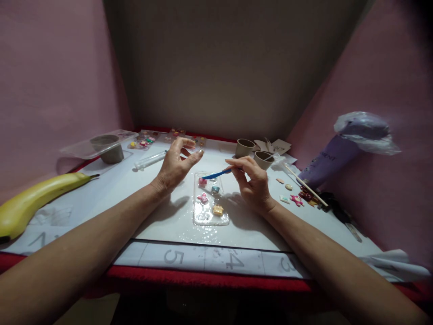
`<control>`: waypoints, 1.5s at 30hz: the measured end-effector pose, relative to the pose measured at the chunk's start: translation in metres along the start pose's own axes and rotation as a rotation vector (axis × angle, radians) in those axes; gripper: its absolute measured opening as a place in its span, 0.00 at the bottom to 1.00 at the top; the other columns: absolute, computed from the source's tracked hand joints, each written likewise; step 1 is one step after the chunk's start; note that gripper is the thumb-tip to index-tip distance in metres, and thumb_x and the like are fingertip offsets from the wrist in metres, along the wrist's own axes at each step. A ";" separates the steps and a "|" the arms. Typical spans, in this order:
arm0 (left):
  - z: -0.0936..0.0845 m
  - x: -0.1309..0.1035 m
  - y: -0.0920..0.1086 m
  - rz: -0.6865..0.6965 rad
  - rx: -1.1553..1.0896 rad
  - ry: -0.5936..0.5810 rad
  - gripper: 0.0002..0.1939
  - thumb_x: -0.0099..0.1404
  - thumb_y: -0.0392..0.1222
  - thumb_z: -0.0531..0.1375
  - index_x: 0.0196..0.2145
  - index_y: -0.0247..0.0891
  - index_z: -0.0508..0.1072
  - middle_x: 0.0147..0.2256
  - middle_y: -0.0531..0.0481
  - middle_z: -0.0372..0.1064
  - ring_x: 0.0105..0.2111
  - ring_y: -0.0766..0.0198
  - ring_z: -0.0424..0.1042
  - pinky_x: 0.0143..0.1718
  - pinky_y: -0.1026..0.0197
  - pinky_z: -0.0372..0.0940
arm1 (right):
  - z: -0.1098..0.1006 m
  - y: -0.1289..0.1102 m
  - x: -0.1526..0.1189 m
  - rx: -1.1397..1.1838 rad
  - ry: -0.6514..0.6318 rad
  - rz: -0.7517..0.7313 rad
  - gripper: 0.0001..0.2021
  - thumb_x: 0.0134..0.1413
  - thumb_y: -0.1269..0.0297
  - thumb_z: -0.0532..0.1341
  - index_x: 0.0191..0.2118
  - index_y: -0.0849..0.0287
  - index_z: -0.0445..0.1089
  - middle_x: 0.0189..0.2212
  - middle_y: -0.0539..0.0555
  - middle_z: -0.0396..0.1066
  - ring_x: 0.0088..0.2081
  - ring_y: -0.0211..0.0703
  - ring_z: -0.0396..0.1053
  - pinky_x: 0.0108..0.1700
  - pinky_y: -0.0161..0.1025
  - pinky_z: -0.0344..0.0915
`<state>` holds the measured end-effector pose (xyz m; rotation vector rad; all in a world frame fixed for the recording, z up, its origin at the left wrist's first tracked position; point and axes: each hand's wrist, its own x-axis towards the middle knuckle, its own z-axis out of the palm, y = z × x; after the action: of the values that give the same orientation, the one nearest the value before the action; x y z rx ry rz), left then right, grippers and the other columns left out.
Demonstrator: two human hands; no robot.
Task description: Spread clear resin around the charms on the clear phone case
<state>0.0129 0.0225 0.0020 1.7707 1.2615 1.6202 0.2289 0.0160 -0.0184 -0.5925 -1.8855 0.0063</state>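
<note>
A clear phone case (210, 217) lies flat on the white board, with several small charms on it. Among them are a pink charm (203, 197), a blue-grey one (215, 189) and a yellow one (218, 210). My right hand (254, 183) pinches a blue plastic tool (216, 174), thin and knife-like, whose tip reaches a dark pink charm (202, 181) near the case's upper left. Above and left of the case hovers my left hand (179, 163), fingers curved and apart, holding nothing. The case's top edge is partly hidden behind the tool.
A syringe (150, 160) rests beyond my left hand. At left are a banana-shaped object (43, 198) and a grey cup (113, 154) by a clear lid. Two grey cups (245, 147) stand back right. Loose charms (297, 200), a wooden stick (306, 185) and a purple bag (324, 158) are at right.
</note>
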 end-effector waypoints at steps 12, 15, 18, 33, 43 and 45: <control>0.001 0.000 -0.001 0.000 0.006 -0.016 0.23 0.53 0.56 0.63 0.40 0.38 0.67 0.45 0.42 0.69 0.41 0.56 0.68 0.44 0.52 0.64 | 0.001 0.000 0.000 -0.018 -0.022 0.007 0.11 0.62 0.72 0.57 0.45 0.55 0.73 0.33 0.53 0.75 0.37 0.43 0.69 0.38 0.43 0.70; 0.001 0.000 -0.001 0.003 0.010 -0.024 0.23 0.53 0.56 0.63 0.40 0.38 0.67 0.45 0.42 0.69 0.41 0.55 0.68 0.44 0.52 0.64 | 0.000 0.000 -0.001 -0.021 -0.024 0.009 0.11 0.62 0.72 0.57 0.45 0.55 0.73 0.33 0.53 0.75 0.36 0.43 0.70 0.38 0.43 0.70; 0.000 0.000 -0.001 0.003 0.015 -0.037 0.23 0.54 0.57 0.63 0.41 0.37 0.68 0.45 0.42 0.68 0.42 0.55 0.68 0.44 0.52 0.64 | 0.001 0.000 -0.001 -0.012 -0.023 0.006 0.11 0.62 0.72 0.56 0.45 0.55 0.73 0.33 0.54 0.74 0.36 0.42 0.70 0.37 0.42 0.70; 0.000 -0.002 0.002 0.006 0.048 -0.102 0.21 0.56 0.55 0.62 0.40 0.37 0.68 0.46 0.41 0.68 0.43 0.54 0.69 0.45 0.51 0.65 | 0.001 -0.001 0.000 -0.026 -0.030 -0.002 0.11 0.62 0.72 0.57 0.45 0.54 0.73 0.32 0.53 0.75 0.37 0.43 0.70 0.38 0.43 0.70; 0.001 -0.003 0.000 -0.010 0.049 -0.161 0.22 0.55 0.56 0.63 0.40 0.37 0.69 0.46 0.41 0.68 0.39 0.57 0.69 0.42 0.51 0.66 | 0.001 -0.001 -0.001 -0.008 -0.040 0.021 0.11 0.62 0.72 0.57 0.44 0.54 0.74 0.31 0.53 0.75 0.36 0.43 0.71 0.38 0.44 0.70; 0.001 -0.004 0.001 -0.002 0.056 -0.171 0.22 0.55 0.56 0.62 0.40 0.37 0.69 0.46 0.41 0.68 0.40 0.56 0.69 0.42 0.51 0.66 | 0.001 -0.001 -0.001 0.000 -0.035 0.018 0.11 0.62 0.72 0.57 0.44 0.55 0.74 0.31 0.53 0.75 0.35 0.43 0.71 0.38 0.44 0.70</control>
<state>0.0144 0.0189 0.0006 1.8957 1.2395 1.4113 0.2279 0.0148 -0.0189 -0.6127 -1.9145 0.0280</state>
